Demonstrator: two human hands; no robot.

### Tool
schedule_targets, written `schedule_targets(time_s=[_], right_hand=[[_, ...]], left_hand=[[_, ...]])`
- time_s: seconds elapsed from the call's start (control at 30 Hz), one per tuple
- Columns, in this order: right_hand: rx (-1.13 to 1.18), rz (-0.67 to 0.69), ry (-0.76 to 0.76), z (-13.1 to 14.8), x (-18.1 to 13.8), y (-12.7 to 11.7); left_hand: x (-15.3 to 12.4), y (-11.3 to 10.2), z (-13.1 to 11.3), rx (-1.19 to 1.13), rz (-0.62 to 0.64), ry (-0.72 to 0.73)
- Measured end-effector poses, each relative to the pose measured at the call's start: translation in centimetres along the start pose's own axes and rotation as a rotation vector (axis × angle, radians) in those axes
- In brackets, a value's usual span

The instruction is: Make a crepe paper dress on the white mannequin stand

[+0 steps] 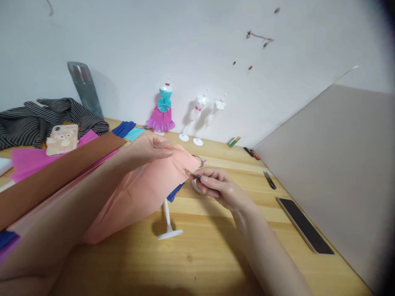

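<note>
My left hand (154, 149) pinches the upper edge of a large sheet of peach crepe paper (154, 181), which hangs down toward the lower left. In my right hand (217, 185) is a pair of small scissors (194, 175), its thin metal tip at the sheet's right corner. The fingers cover most of the handles. Behind the sheet, a white doll stand (169, 228) shows only its post and round base. A piece of dark blue pleated paper (175, 193) pokes out beside the post.
Against the wall stand a dress form in a pink skirt (160, 117) and two bare white dress forms (201, 102). Leftward are a flask (84, 86), striped cloth (18, 123), a phone (62, 139) and brown paper (61, 176). A utility knife (269, 180) and dark slab (304, 226) lie right.
</note>
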State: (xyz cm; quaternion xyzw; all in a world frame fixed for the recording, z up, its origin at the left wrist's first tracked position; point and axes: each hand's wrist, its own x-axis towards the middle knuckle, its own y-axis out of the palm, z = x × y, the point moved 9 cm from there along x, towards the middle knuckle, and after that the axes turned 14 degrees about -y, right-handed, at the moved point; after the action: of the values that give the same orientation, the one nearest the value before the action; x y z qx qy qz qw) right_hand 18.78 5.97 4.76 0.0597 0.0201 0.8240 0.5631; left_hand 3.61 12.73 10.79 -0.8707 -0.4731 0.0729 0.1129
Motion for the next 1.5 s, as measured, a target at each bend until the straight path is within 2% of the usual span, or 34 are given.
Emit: schedule_targets(time_s=[0.17,0.37,0.7,1.1,1.5], right_hand=[[-0.07,-0.041,-0.014,0.2,0.0,-0.1],[-0.147,-0.01,-0.075,0.7,-0.1,0.2],[-0.203,0.008,-0.129,0.9,-0.1,0.4],[-0.096,-0.059,-0.119,0.2,0.2,0.7],[0.125,-0.031,-0.032,-0.1,0.2,1.8]], left_hand=[[-0.4,0.5,-0.7,0.073,0.004,0.0],[-0.6,0.3,-1.1,0.111,-0.052,0.015],[-0.8,0.7,-1.3,0.151,-0.066,0.065],[-0.6,1.1,-1.2,0.16,-0.03,0.07],[-0.7,1.1,-1.0,0.168,-0.04,0.064]])
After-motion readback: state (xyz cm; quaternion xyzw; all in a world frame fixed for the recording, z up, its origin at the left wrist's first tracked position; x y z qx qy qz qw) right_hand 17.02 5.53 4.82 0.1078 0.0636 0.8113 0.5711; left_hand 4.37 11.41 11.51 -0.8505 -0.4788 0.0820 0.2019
